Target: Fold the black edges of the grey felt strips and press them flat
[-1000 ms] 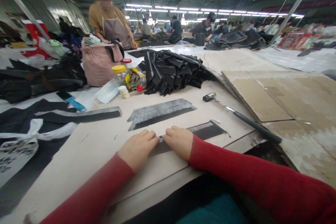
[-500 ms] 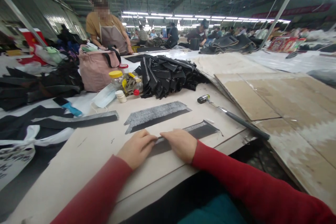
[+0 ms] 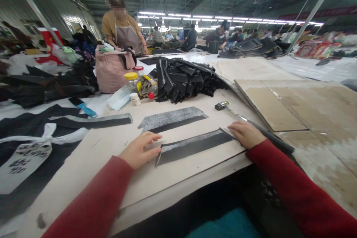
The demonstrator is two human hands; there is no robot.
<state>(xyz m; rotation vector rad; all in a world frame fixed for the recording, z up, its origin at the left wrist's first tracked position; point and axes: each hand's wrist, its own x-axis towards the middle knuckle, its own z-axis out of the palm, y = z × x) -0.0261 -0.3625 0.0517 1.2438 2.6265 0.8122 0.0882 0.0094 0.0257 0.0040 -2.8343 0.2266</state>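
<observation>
A dark strip with a grey fuzzy band along its upper edge [image 3: 198, 145] lies flat on the pale board [image 3: 139, 187] in front of me. My left hand [image 3: 141, 150] is open at the strip's left end, thumb and fingers apart, the thumb tip touching or very near it. At the other end, my right hand [image 3: 247, 134] rests with its fingers stretched out over the corner; its thumb is mostly hidden. Just beyond lies a wider grey-and-black strip [image 3: 173, 117]. A black-handled hammer [image 3: 222, 105] lies diagonally behind my right hand.
A heap of black strips [image 3: 186, 78] stands at the back, beside jars [image 3: 131, 80] and a pink bag [image 3: 111, 70]. Cardboard sheets [image 3: 284, 108] cover the right. Leftward are a blue-handled brush [image 3: 87, 110], a face mask [image 3: 118, 97] and a tagged black bundle [image 3: 30, 161]. A co-worker [image 3: 122, 26] stands opposite.
My hands have moved apart from the middle of the near strip, left hand to its left end and right hand to its right end. The strip's length is now uncovered. The view has shifted slightly.
</observation>
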